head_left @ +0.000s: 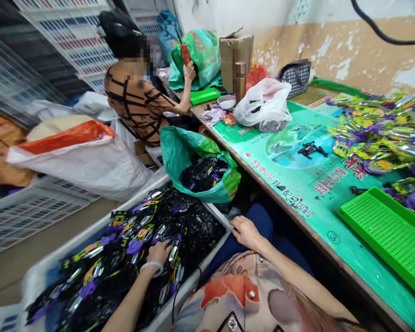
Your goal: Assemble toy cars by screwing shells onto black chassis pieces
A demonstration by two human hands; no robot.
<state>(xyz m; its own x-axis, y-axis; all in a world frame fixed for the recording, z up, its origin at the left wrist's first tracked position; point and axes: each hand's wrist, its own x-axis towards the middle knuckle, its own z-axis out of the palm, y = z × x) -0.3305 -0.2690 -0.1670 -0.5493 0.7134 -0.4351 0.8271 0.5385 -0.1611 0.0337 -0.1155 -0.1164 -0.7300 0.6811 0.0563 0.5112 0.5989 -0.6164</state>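
My left hand (159, 254), with a pale bangle at the wrist, lies on a heap of black plastic toy parts (107, 276) with purple, yellow-green and silver pieces. Its fingers look loosely spread over the parts; the tips are partly hidden and no gripped piece shows. The heap fills a white crate (86, 229) at my left. At the crate's near right corner, my right hand (245, 232) is closed, its fingers curled on the rim. Beyond the crate stands an open green bag (173, 154) holding black parts (207, 174).
On the green-topped table (242, 147) are a green basket (390, 244), a pile of yellow-purple toy parts (376, 133), small black parts (312, 150) and a white plastic bag (263, 101). A co-worker (134, 97) sits ahead, holding an orange tool (185, 54). Sacks (79, 161) stand left.
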